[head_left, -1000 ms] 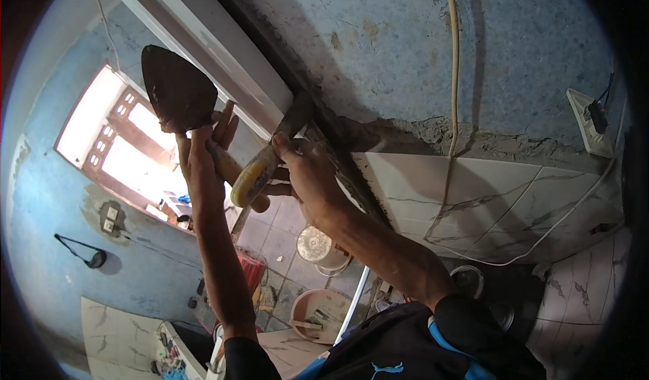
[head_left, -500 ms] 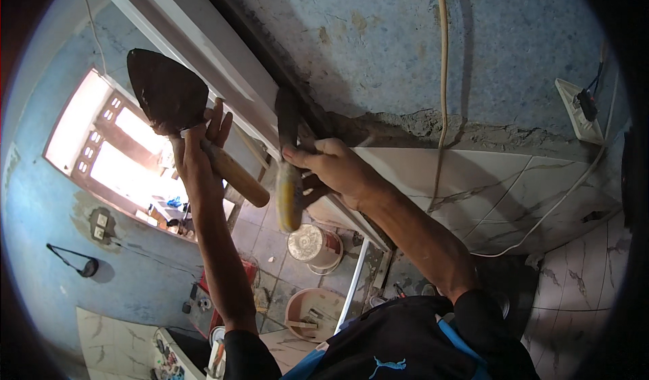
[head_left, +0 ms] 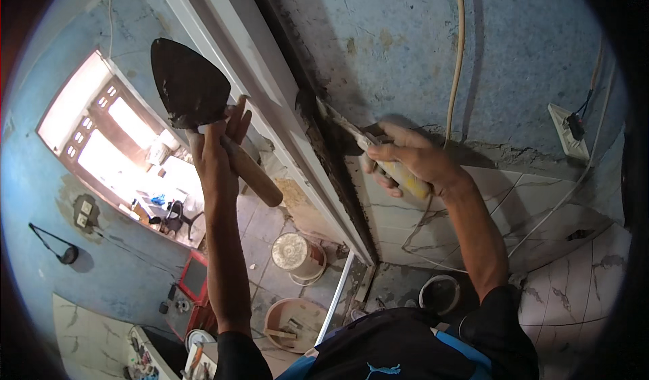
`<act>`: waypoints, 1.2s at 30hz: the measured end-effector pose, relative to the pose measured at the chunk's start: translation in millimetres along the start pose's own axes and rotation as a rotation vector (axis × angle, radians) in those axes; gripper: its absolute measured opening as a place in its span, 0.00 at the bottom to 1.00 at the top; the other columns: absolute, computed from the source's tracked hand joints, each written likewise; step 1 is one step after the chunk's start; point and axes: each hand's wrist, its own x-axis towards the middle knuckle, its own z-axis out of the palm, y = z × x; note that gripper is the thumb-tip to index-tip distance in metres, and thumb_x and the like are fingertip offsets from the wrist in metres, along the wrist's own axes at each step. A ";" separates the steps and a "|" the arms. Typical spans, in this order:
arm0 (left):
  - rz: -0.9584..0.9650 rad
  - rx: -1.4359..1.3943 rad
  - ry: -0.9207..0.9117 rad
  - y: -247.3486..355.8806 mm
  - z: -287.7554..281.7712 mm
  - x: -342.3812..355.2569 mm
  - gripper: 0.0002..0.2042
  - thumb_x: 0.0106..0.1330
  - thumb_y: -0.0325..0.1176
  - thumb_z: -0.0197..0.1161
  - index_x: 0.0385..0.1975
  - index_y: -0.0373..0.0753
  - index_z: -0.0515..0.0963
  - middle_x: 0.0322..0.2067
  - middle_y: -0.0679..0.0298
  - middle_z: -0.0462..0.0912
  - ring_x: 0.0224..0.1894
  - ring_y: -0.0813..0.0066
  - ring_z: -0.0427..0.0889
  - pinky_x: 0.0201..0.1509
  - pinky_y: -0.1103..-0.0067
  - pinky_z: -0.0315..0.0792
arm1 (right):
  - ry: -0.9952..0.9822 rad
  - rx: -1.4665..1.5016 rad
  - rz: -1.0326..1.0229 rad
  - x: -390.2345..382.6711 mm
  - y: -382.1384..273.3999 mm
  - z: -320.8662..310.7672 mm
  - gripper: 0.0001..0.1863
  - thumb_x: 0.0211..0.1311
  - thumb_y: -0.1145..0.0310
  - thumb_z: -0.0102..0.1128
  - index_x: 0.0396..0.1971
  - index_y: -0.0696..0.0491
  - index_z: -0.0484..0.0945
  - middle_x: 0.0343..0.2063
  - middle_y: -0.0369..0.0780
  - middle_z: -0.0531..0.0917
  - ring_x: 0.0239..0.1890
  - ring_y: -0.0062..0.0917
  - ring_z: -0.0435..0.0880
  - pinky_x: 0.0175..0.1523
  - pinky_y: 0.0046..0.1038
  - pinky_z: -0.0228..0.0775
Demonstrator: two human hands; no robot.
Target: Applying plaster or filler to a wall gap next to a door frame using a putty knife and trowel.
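The hands are apart, each closed on a tool: the left hand [head_left: 218, 152] grips a trowel [head_left: 190, 86], dark blade raised beside the edge of the white door frame [head_left: 274, 83], and the right hand [head_left: 414, 158] is clamped on a yellow-handled tool [head_left: 401, 174] at the wall side of that frame. The fingers cover part of each handle, and the second tool's blade shows as a thin pale edge running into the shadow along the frame; whether its tip touches the wall [head_left: 399, 49] I cannot tell. Both upper arms are cut off or lost in black sleeves. On the floor [head_left: 260, 228], near the frame's foot, stands a bucket [head_left: 291, 255] with a pale, mottled round top (lid or contents, it is hard to say). Closer to the body, a pinkish basin [head_left: 314, 310] holds a few flat pieces, too small to identify. Beyond the frame's foot, a round pail [head_left: 457, 292] has an interior too dark to read.
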 end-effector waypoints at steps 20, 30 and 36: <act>-0.080 -0.072 0.017 -29.5 -8.4 -21.9 0.24 0.65 0.21 0.42 0.60 0.40 0.46 0.43 0.54 0.71 0.59 0.47 0.70 0.63 0.57 0.65 | 0.281 -1.321 -0.209 41.4 -74.5 4.0 0.18 0.58 0.59 0.61 0.41 0.57 0.81 0.33 0.46 0.85 0.33 0.29 0.83 0.44 0.29 0.72; -0.024 -0.064 0.054 -33.4 -4.3 -25.0 0.19 0.65 0.23 0.46 0.55 0.30 0.55 0.43 0.52 0.73 0.57 0.44 0.71 0.62 0.58 0.69 | 0.230 -1.276 -0.169 55.9 -97.9 12.6 0.15 0.56 0.65 0.64 0.35 0.62 0.82 0.23 0.42 0.83 0.21 0.21 0.80 0.25 0.26 0.71; -0.004 -0.065 0.031 -35.4 -1.7 -25.9 0.19 0.65 0.23 0.45 0.55 0.28 0.54 0.45 0.50 0.72 0.57 0.44 0.71 0.62 0.57 0.68 | 0.169 -1.260 -0.073 69.1 -120.8 22.8 0.12 0.55 0.67 0.63 0.34 0.61 0.83 0.19 0.43 0.81 0.13 0.22 0.78 0.13 0.24 0.68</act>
